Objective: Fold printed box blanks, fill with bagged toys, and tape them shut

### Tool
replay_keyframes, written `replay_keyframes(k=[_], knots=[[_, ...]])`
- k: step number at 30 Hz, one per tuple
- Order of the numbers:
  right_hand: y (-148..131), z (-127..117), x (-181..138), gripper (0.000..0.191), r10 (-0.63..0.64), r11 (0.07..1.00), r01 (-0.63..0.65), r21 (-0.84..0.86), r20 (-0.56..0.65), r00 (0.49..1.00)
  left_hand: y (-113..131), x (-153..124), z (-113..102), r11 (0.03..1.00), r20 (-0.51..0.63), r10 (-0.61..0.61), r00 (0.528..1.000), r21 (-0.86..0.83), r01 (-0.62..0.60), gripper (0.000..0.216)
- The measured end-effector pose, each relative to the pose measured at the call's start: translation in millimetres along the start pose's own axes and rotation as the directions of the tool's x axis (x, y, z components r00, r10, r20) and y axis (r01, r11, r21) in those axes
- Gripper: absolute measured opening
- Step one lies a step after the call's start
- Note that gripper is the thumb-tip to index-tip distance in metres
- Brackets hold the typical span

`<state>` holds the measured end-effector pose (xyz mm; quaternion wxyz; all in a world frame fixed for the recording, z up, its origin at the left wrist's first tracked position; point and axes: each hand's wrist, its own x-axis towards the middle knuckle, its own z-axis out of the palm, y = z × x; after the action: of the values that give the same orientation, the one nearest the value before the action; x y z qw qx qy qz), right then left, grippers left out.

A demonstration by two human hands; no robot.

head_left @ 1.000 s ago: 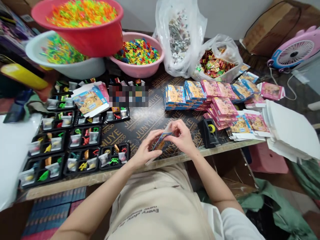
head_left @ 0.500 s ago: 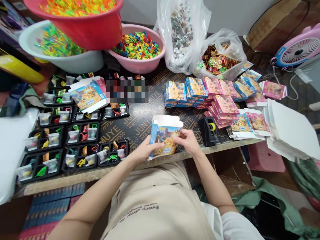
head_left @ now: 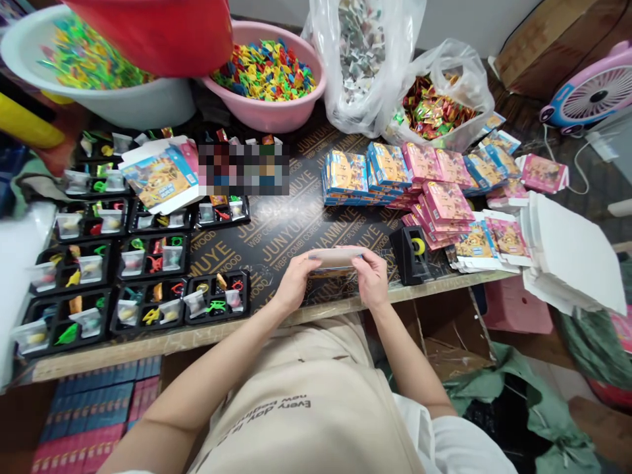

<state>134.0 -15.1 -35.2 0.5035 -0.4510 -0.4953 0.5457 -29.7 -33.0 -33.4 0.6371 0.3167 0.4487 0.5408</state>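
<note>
Both of my hands hold a small printed cardboard box (head_left: 336, 258) above the front of the table, tipped so that its white flap side faces me. My left hand (head_left: 296, 282) grips its left end, thumb on the near edge. At the right end, my right hand (head_left: 372, 278) pinches it the same way. The fingers behind the box are mostly hidden, and little of its printed face shows. To the right of my right hand stands a black tape dispenser (head_left: 411, 255) with a yellow roll.
Black trays (head_left: 148, 306) with small toys and sachets cover the left side, flattened cartons (head_left: 160, 178) lying on some. Stacks of blue boxes (head_left: 345, 172) and pink boxes (head_left: 447, 203) stand right. Behind are a pink basin (head_left: 276, 115), a red tub (head_left: 162, 39) and plastic bags (head_left: 365, 99).
The box has turned from showing its printed front to showing its white flap side. My hands have shifted to its two ends, the left one higher than before.
</note>
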Motion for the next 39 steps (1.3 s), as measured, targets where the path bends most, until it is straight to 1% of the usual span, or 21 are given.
replay_keyframes(k=[1, 3, 4, 6, 8, 10, 12, 16, 18, 20, 23, 25, 27, 30, 31, 32, 34, 35, 36, 37, 39], knots=[[-3.6, 0.8, 2.5, 0.02, 0.012, 1.0, -0.012, 0.02, -0.001, 1.0, 2.6, 0.8, -0.8, 1.0, 0.015, -0.001, 1.0, 0.014, 0.001, 0.025], [-8.5, 3.4, 6.7, 0.012, 0.03, 0.995, -0.027, 0.091, -0.031, 0.999, 8.2, 1.8, 0.7, 0.999, 0.034, 0.006, 0.999, 0.032, -0.007, 0.028], [-9.6, 5.5, 8.0, 0.01, 0.029, 0.991, -0.022, 0.128, -0.059, 0.998, 10.6, 2.0, 3.0, 0.999, 0.018, 0.029, 0.999, 0.036, -0.03, 0.028], [-9.3, 11.0, 8.8, 0.006, -0.009, 0.986, 0.03, 0.166, -0.128, 0.992, 13.2, 1.7, 9.2, 0.991, -0.075, 0.129, 0.989, 0.049, -0.126, 0.021], [-7.2, 16.5, 7.6, 0.016, -0.079, 0.985, 0.107, 0.135, -0.199, 0.977, 12.4, 1.1, 14.3, 0.969, -0.144, 0.243, 0.959, 0.086, -0.233, 0.015], [-4.9, 19.8, 5.5, 0.023, -0.138, 0.987, 0.154, 0.049, -0.241, 0.961, 9.6, 0.5, 15.1, 0.947, -0.132, 0.312, 0.941, 0.128, -0.296, 0.012], [-3.8, 20.1, 3.6, 0.02, -0.179, 0.984, 0.172, -0.048, -0.243, 0.954, 7.3, 0.5, 11.6, 0.941, -0.088, 0.314, 0.945, 0.163, -0.298, 0.014], [-5.9, 14.7, 2.7, 0.016, -0.231, 0.965, 0.204, -0.167, -0.162, 0.959, 11.8, 2.2, 1.6, 0.958, -0.042, 0.245, 0.969, 0.165, -0.235, 0.024], [-7.5, 10.8, 3.3, 0.013, -0.264, 0.951, 0.239, -0.194, -0.118, 0.957, 16.6, 3.3, -2.5, 0.941, 0.008, 0.268, 0.963, 0.21, -0.264, 0.022], [-8.4, 5.5, 3.8, 0.011, -0.305, 0.935, 0.282, -0.215, -0.078, 0.949, 19.5, 4.2, -8.3, 0.871, 0.081, 0.355, 0.932, 0.334, -0.36, 0.015], [-6.3, -7.0, 3.9, 0.013, -0.364, 0.887, 0.348, -0.304, 0.003, 0.931, 17.2, 6.1, -23.7, 0.664, 0.272, 0.483, 0.832, 0.506, -0.551, 0.012], [-1.6, -16.4, 3.9, 0.013, -0.416, 0.825, 0.413, -0.385, 0.079, 0.906, 12.9, 7.9, -35.9, 0.526, 0.407, 0.514, 0.755, 0.546, -0.652, 0.011], [5.2, -22.8, 4.0, 0.012, -0.467, 0.761, 0.487, -0.428, 0.16, 0.87, 8.8, 10.0, -43.8, 0.397, 0.504, 0.526, 0.685, 0.567, -0.722, 0.008], [12.9, -23.0, 3.1, 0.014, -0.54, 0.68, 0.574, -0.456, 0.218, 0.813, 6.1, 14.9, -38.8, 0.204, 0.587, 0.556, 0.589, 0.59, -0.781, 0.012], [12.8, -22.3, 1.9, 0.016, -0.559, 0.649, 0.592, -0.477, 0.228, 0.797, 6.3, 16.9, -32.7, 0.161, 0.6, 0.556, 0.576, 0.602, -0.782, 0.015], [10.9, -22.8, 0.0, 0.018, -0.575, 0.613, 0.606, -0.507, 0.24, 0.782, 7.2, 18.8, -25.4, 0.129, 0.609, 0.546, 0.576, 0.618, -0.775, 0.018], [2.7, -32.0, -6.7, 0.022, -0.59, 0.536, 0.602, -0.592, 0.248, 0.768, 11.5, 21.4, -10.4, 0.079, 0.621, 0.494, 0.608, 0.664, -0.743, 0.018], [-2.8, -42.2, -11.5, 0.028, -0.597, 0.505, 0.572, -0.646, 0.216, 0.772, 14.6, 21.8, -4.2, 0.054, 0.631, 0.463, 0.623, 0.681, -0.73, 0.018], [-8.4, -56.2, -17.1, 0.033, -0.61, 0.485, 0.511, -0.709, 0.145, 0.779, 18.2, 21.6, 0.6, 0.033, 0.642, 0.436, 0.631, 0.689, -0.724, 0.018], [-13.5, -73.6, -23.4, 0.034, -0.622, 0.478, 0.42, -0.772, 0.04, 0.782, 21.6, 21.0, 3.8, 0.02, 0.651, 0.42, 0.633, 0.69, -0.723, 0.02], [-20.4, -114.2, -36.0, 0.028, -0.618, 0.498, 0.195, -0.845, -0.188, 0.763, 26.4, 19.3, 7.4, 0.023, 0.664, 0.412, 0.624, 0.677, -0.736, 0.028]])
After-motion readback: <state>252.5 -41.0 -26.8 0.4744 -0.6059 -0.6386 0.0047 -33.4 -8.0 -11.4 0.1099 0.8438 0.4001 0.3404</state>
